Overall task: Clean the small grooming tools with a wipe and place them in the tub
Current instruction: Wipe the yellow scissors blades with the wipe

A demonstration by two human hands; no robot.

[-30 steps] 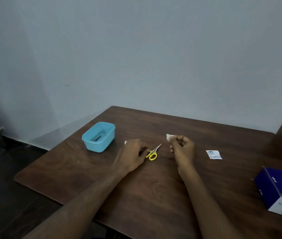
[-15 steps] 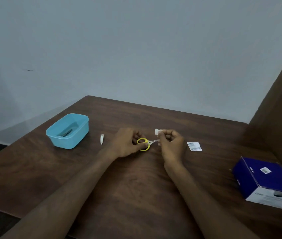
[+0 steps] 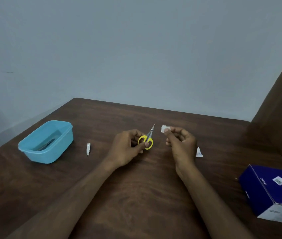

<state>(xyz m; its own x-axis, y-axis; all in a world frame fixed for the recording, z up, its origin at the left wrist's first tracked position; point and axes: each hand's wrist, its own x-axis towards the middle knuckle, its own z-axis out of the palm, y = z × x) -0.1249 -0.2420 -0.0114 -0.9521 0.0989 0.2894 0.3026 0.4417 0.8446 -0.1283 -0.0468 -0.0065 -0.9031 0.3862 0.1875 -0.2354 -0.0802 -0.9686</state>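
Observation:
My left hand (image 3: 128, 147) grips small scissors (image 3: 146, 139) by their yellow handles, the blades pointing up and away above the table. My right hand (image 3: 181, 144) pinches a small white wipe (image 3: 164, 128) between thumb and fingertips, a short gap to the right of the blade tip. A silver nail clipper (image 3: 88, 149) lies on the brown table (image 3: 136, 195) left of my left hand. The light blue tub (image 3: 62, 140) stands at the far left with a dark slim tool inside it.
A torn white wipe sachet (image 3: 199, 152) lies just behind my right hand. A dark blue box (image 3: 274, 190) sits at the table's right edge. A brown panel rises at the right, and a pale wall stands behind the table.
My left hand has picked the scissors up off the table and turned the blades upward. The wipe in my right hand now sits just apart from the blade tip. The camera view shifted.

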